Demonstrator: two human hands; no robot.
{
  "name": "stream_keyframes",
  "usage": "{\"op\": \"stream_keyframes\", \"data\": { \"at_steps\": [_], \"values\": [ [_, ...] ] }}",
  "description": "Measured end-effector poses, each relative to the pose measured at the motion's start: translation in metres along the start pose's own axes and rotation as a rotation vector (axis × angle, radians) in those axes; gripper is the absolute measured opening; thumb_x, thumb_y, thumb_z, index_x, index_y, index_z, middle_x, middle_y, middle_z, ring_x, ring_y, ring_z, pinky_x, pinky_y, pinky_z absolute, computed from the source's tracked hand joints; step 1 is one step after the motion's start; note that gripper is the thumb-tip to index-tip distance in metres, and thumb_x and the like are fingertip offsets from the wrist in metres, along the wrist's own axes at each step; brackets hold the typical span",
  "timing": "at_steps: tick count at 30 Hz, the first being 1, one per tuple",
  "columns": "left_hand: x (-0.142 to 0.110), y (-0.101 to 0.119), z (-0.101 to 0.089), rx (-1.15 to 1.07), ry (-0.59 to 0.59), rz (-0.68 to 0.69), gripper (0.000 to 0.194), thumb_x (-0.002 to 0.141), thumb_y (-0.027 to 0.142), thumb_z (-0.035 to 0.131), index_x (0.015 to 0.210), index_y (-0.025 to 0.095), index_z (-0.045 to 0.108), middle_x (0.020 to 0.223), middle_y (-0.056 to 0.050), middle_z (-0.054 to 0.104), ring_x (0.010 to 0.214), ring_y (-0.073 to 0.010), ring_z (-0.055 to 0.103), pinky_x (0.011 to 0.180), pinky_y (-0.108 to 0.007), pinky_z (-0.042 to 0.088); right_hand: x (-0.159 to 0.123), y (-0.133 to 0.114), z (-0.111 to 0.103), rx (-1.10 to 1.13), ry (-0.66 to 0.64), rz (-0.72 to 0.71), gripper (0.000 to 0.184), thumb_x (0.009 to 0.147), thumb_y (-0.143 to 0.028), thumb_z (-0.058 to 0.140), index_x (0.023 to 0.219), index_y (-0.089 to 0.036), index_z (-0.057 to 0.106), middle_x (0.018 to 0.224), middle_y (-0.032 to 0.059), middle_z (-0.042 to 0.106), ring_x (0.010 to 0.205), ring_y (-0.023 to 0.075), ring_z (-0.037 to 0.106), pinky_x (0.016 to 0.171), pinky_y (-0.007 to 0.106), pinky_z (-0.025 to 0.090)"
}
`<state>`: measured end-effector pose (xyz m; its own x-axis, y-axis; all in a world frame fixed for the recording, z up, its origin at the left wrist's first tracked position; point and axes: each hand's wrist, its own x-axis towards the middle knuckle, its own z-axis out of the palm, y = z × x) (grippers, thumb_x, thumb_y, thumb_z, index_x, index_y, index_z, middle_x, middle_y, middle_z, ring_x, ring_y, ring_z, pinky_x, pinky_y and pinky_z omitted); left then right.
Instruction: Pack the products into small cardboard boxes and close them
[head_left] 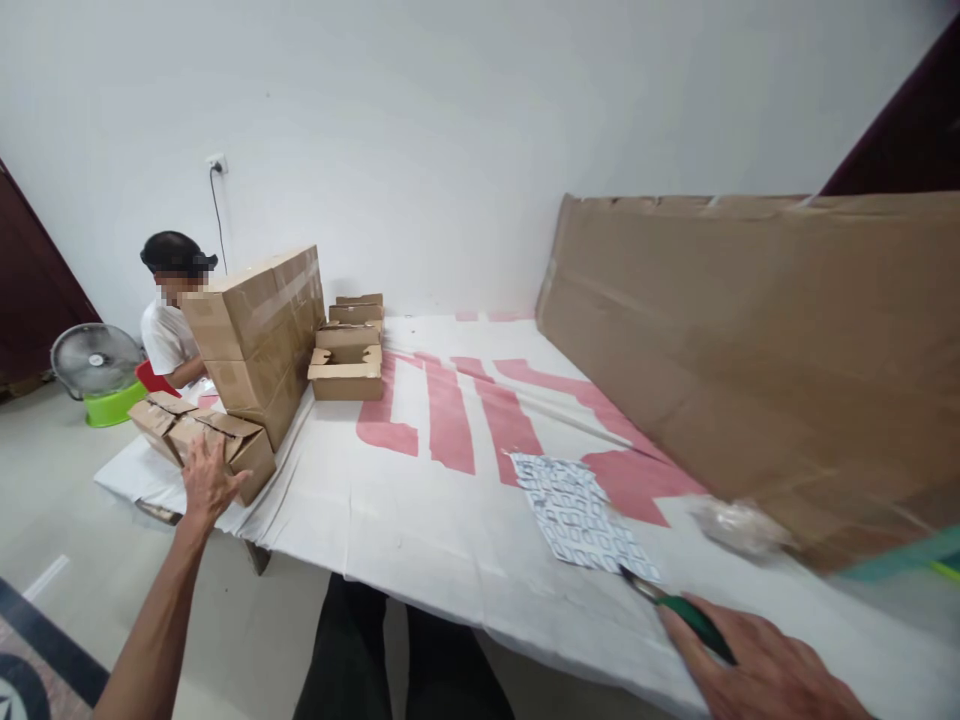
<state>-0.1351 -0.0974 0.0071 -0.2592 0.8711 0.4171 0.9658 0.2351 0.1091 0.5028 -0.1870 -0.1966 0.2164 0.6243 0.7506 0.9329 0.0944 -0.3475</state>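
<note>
My left hand [206, 478] rests with spread fingers on the top flaps of a small cardboard box [251, 462] at the table's left edge. A similar small box [156, 418] sits against it on the far side. At the lower right, my right hand [757, 655] holds a tool with a green handle [696, 622], a metal neck and a dark tip; its exact kind is unclear. The tip points at the near corner of a sheet of printed labels [577, 510], which lies flat on the white cloth. Blur softens the right hand's outline.
Taped cartons [259, 330] are stacked behind the small boxes. Open-topped boxes [346, 385] stand beside them. A large cardboard panel [750, 370] leans at the right, near crumpled clear plastic [739, 528]. Beyond the stack sits another person [165, 335], near a fan [97, 360].
</note>
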Motion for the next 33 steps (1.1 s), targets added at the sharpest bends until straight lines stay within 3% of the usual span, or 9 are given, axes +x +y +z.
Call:
{"op": "stream_keyframes", "data": {
  "at_steps": [6,11,15,17,20,23,25,28,33],
  "values": [
    [-0.005,-0.004,0.015,0.06,0.105,0.142,0.051,0.086,0.042,0.073,0.13,0.016,0.069,0.147,-0.022,0.06,0.145,-0.047,0.044,0.117,-0.058,0.043,0.001,0.0,-0.001,-0.141,-0.068,-0.036,0.035,0.091,-0.049,0.051,0.092,-0.023,0.074,0.089,0.0144,0.076,0.077,0.0352,0.065,0.069,0.047,0.048],
    [-0.036,0.045,0.019,-0.027,0.216,0.215,0.033,0.096,0.035,0.059,0.12,0.016,0.073,0.134,-0.02,0.067,0.132,-0.0417,0.054,0.109,-0.055,0.05,0.0,-0.002,-0.003,-0.206,-0.127,-0.001,0.045,0.093,-0.052,0.044,0.098,-0.019,0.075,0.097,0.0156,0.077,0.084,0.0355,0.067,0.075,0.047,0.052],
    [-0.048,0.076,0.01,-0.224,0.183,0.324,0.027,0.095,0.034,0.063,0.118,0.022,0.073,0.132,-0.016,0.068,0.128,-0.0374,0.057,0.11,-0.054,0.049,0.0,-0.004,-0.005,-0.226,-0.137,-0.009,0.049,0.096,-0.053,0.04,0.099,-0.018,0.075,0.096,0.0156,0.077,0.084,0.0349,0.068,0.077,0.046,0.052],
    [-0.04,0.071,0.003,-0.358,0.23,0.301,0.031,0.095,0.038,0.065,0.121,0.024,0.071,0.136,-0.014,0.066,0.13,-0.0358,0.058,0.115,-0.054,0.045,-0.001,-0.004,-0.006,-0.222,-0.14,-0.01,0.049,0.097,-0.054,0.04,0.099,-0.019,0.075,0.095,0.0155,0.076,0.083,0.0342,0.067,0.077,0.046,0.052],
    [-0.015,0.042,-0.007,-0.512,0.329,0.06,0.05,0.088,0.044,0.069,0.131,0.018,0.066,0.146,-0.018,0.059,0.142,-0.0382,0.049,0.124,-0.055,0.036,-0.001,-0.004,-0.007,-0.212,-0.135,-0.014,0.05,0.096,-0.055,0.041,0.099,-0.019,0.075,0.097,0.0161,0.076,0.084,0.034,0.067,0.076,0.045,0.051],
    [0.008,0.009,-0.009,-0.716,0.162,-0.241,0.071,0.076,0.051,0.074,0.135,0.012,0.062,0.142,-0.021,0.062,0.137,-0.0406,0.055,0.119,-0.056,0.041,-0.001,-0.004,-0.006,-0.205,-0.139,-0.005,0.051,0.095,-0.056,0.04,0.099,-0.019,0.075,0.097,0.0163,0.076,0.085,0.0342,0.067,0.075,0.045,0.051],
    [0.014,-0.003,-0.007,-0.804,0.053,-0.318,0.079,0.069,0.056,0.077,0.132,0.01,0.063,0.133,-0.022,0.067,0.125,-0.0404,0.063,0.11,-0.055,0.049,0.0,-0.004,-0.005,-0.21,-0.144,0.018,0.05,0.095,-0.056,0.04,0.098,-0.021,0.075,0.098,0.0155,0.076,0.086,0.034,0.067,0.075,0.044,0.05],
    [0.006,0.001,0.001,-0.849,0.009,-0.297,0.08,0.063,0.062,0.08,0.124,0.012,0.066,0.124,-0.018,0.072,0.112,-0.0364,0.069,0.1,-0.05,0.056,-0.001,-0.004,-0.004,-0.232,-0.143,0.03,0.049,0.096,-0.055,0.04,0.097,-0.021,0.075,0.098,0.0145,0.077,0.086,0.0335,0.066,0.073,0.043,0.049],
    [-0.029,0.04,0.015,-1.016,-0.121,-0.12,0.072,0.064,0.065,0.083,0.116,0.018,0.064,0.119,-0.013,0.071,0.107,-0.0319,0.069,0.089,-0.045,0.059,-0.001,-0.004,-0.003,-0.243,-0.115,-0.014,0.047,0.097,-0.051,0.041,0.099,-0.019,0.075,0.097,0.015,0.077,0.084,0.0323,0.067,0.074,0.043,0.05]
  ]
}}
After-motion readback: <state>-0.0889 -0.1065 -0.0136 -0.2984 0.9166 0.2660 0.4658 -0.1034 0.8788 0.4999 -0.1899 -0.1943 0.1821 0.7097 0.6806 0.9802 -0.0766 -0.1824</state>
